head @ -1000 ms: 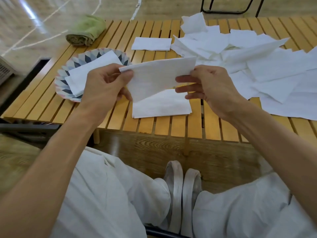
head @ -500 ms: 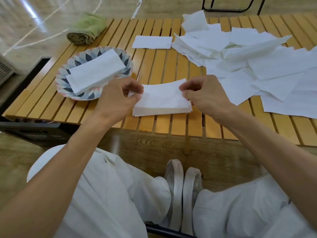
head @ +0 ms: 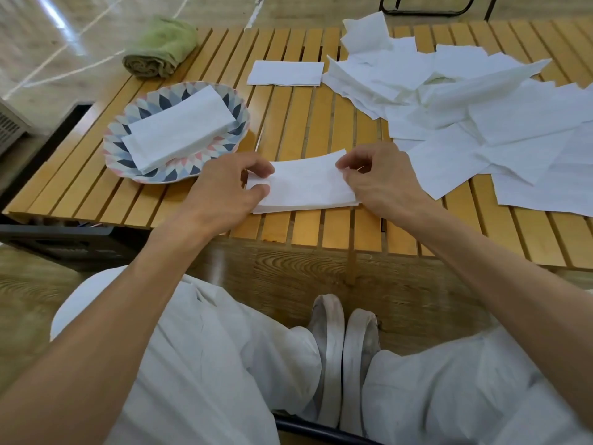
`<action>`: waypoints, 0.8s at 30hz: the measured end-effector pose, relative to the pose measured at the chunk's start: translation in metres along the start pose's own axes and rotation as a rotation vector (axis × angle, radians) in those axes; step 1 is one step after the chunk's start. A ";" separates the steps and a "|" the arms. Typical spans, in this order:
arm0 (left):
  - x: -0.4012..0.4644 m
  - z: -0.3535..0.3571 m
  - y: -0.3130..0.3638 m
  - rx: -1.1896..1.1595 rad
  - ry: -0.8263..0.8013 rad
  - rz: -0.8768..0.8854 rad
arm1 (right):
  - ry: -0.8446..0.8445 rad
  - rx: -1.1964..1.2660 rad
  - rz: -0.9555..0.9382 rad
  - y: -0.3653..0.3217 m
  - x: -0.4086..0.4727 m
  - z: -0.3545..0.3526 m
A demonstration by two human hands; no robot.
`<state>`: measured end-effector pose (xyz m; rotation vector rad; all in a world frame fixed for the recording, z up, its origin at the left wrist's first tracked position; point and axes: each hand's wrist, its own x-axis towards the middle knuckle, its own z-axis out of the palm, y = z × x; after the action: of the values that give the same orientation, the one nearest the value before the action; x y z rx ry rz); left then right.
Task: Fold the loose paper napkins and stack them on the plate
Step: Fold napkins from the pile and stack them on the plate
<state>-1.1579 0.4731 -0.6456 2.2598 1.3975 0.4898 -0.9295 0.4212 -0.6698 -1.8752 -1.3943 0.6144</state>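
Head view, left to right: a rolled green towel (head: 160, 48) lies at eleven o'clock on the slatted wooden table (head: 298, 123), and at ten o'clock the round plate (head: 179, 170) with its blue-and-pink diamond rim carries a stack of folded napkins (head: 179, 130). At centre the left hand (head: 224, 191) and right hand (head: 378, 181), knuckles up and fingers curled, each pinch one end of a flat folded napkin (head: 305, 184) that a second ago was held up in the air and now lies on the slats. Thin, limp loose napkins (head: 481, 107) sprawl at two o'clock.
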 end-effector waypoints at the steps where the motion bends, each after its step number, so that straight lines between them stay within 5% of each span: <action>1: 0.000 0.000 -0.001 0.008 0.000 0.003 | -0.003 -0.015 -0.003 0.000 0.000 0.000; 11: 0.005 0.007 -0.003 0.245 0.071 0.094 | 0.001 -0.300 -0.182 -0.009 -0.014 -0.003; 19: 0.008 0.023 0.004 0.260 -0.109 0.171 | -0.230 -0.541 -0.297 -0.009 -0.019 0.002; 24: 0.011 0.018 0.013 0.349 -0.175 0.120 | -0.243 -0.413 -0.267 -0.001 -0.022 -0.004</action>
<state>-1.1343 0.4749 -0.6534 2.5999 1.3480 0.0821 -0.9334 0.3995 -0.6671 -1.9174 -2.0164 0.4551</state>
